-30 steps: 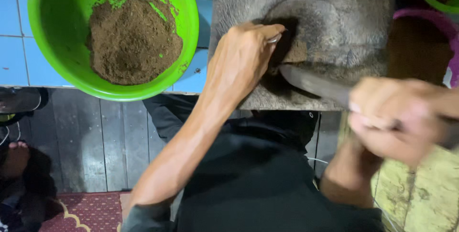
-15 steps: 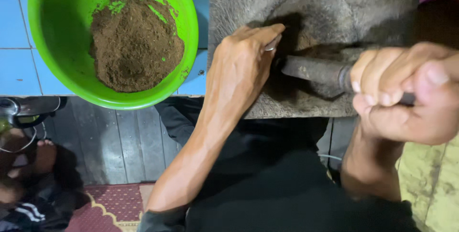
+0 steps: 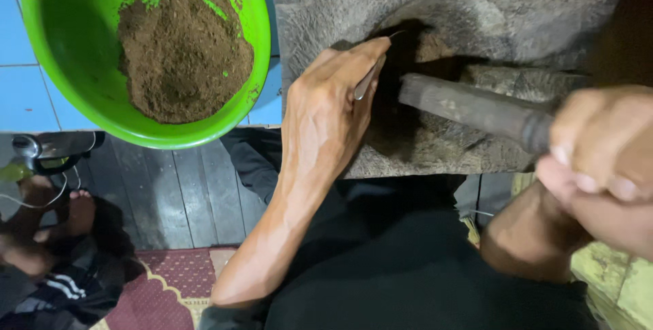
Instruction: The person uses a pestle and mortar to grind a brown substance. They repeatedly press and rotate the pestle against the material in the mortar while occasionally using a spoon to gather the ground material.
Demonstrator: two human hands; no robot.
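The person's two arms are bare from above the elbow down, with no sleeves, watch, bracelets or gloves. The left hand (image 3: 330, 109) is lean, with raised tendons and veins running up a slim forearm. The right hand (image 3: 602, 167) sits close to the camera and looks large and blurred, fingernails short. Below the arms, the person wears plain dark black clothing (image 3: 408, 262) across the torso and lap.

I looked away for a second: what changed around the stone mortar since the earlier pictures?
The right hand swung the pestle from a steep slant to lie lower across the stone mortar. The left hand kept the metal spoon at the hollow. The green bowl stayed put.
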